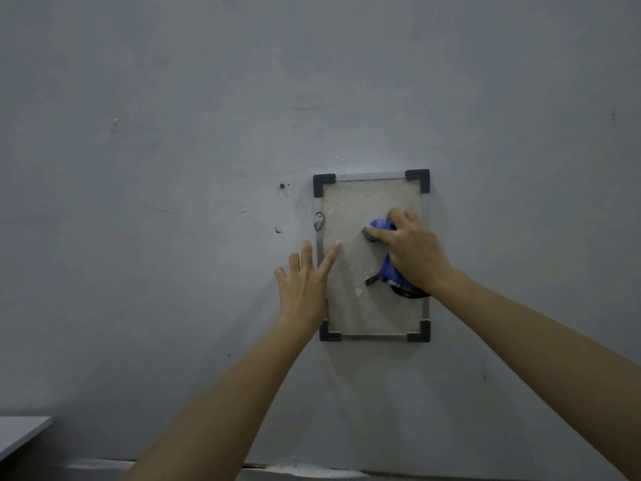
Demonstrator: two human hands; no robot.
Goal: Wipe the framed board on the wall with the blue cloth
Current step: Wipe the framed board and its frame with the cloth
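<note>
Your framed board (360, 307) hangs upright on the grey wall (173, 133), a pale, speckled panel in a thin metal frame with black corner caps. Your right hand (412, 251) presses the bunched blue cloth (383, 227) against the board's right half, fingers curled over it. Your left hand (305, 282) lies flat and spread on the board's left edge, grasping nothing, below a small metal hanger (318, 220).

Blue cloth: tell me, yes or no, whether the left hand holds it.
No, the right hand presses the blue cloth on the board.
</note>
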